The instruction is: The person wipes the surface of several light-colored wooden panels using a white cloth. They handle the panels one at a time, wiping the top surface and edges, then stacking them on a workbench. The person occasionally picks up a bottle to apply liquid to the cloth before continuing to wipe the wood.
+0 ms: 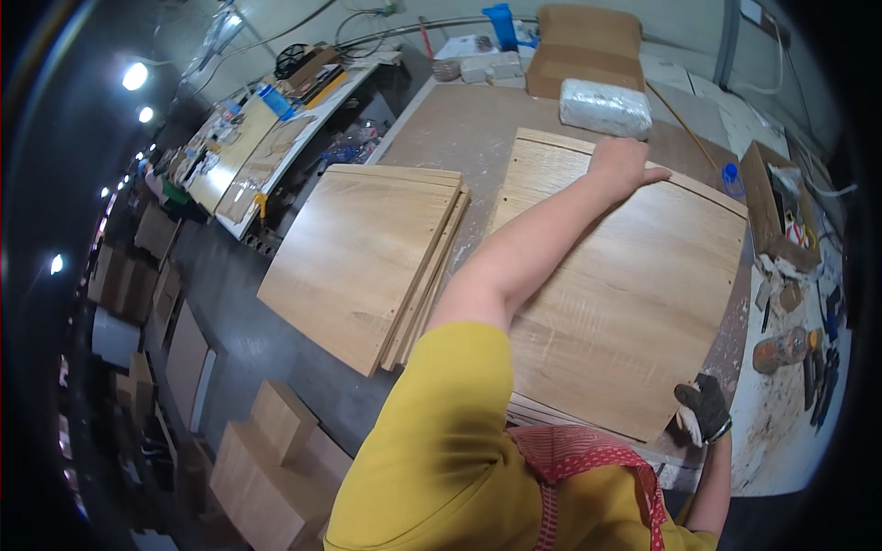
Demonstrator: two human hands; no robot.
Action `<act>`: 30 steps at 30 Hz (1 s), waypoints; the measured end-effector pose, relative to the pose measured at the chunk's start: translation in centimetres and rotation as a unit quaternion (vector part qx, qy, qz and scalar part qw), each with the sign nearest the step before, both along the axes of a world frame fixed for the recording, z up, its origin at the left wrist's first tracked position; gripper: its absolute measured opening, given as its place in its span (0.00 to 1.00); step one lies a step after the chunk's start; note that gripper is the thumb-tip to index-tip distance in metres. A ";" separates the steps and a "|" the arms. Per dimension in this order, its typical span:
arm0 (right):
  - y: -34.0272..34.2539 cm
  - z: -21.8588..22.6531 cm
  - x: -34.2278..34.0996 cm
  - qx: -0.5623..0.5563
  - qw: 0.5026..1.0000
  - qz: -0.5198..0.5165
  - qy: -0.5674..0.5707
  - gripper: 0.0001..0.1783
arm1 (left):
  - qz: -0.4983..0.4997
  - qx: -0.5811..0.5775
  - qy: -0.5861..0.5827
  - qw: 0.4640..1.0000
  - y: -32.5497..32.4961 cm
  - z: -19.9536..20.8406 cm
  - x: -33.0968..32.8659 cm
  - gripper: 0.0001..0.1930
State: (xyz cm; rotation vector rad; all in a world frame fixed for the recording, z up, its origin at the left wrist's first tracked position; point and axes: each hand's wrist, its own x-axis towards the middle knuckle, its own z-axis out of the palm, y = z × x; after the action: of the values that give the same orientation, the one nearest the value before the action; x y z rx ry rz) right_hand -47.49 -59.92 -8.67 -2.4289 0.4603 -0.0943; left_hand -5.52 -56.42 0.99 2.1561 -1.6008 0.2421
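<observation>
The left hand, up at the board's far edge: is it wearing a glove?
No, the left hand is bare, while the right hand wears a dark glove.

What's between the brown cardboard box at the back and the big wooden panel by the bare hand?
A whitish plastic-wrapped bundle sits between the cardboard box and the wooden panel, in the head view.

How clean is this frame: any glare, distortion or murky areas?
Head view: lamps at left blown out white, soft sheen on the left stack of panels and floor; straight edges bow, side borders fall to black, and the far-left background is dim and indistinct.
</observation>
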 end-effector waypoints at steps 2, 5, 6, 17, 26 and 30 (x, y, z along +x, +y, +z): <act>-1.0 -1.1 -1.6 -0.034 0.999 0.027 0.004 0.04 | -0.001 0.002 0.002 1.000 2.1 4.3 -1.7 0.34; -0.3 1.1 -2.6 0.105 0.989 -0.096 -0.040 0.10 | 0.035 -0.042 -0.056 0.997 6.2 11.2 -4.2 0.37; 0.2 4.5 -1.1 0.165 0.983 -0.081 -0.021 0.09 | 0.069 -0.034 -0.081 0.994 7.8 13.7 -4.5 0.37; 13.8 5.7 16.8 0.176 0.949 0.257 -0.048 0.14 | 0.184 0.078 -0.180 0.963 23.8 19.6 8.7 0.31; 27.5 -4.3 24.2 0.371 0.885 0.276 -0.050 0.16 | 0.237 0.167 0.102 0.952 36.0 3.9 19.2 0.27; 28.6 -5.7 25.3 0.169 0.894 0.361 -0.207 0.23 | 0.189 0.108 0.178 0.960 37.1 -0.9 21.5 0.22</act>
State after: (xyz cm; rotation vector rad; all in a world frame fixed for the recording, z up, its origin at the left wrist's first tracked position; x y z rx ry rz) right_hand -22.15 -31.36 -14.39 -2.0078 -0.5799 -0.1835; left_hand 16.00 -19.34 0.09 2.4894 -1.0510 -0.2089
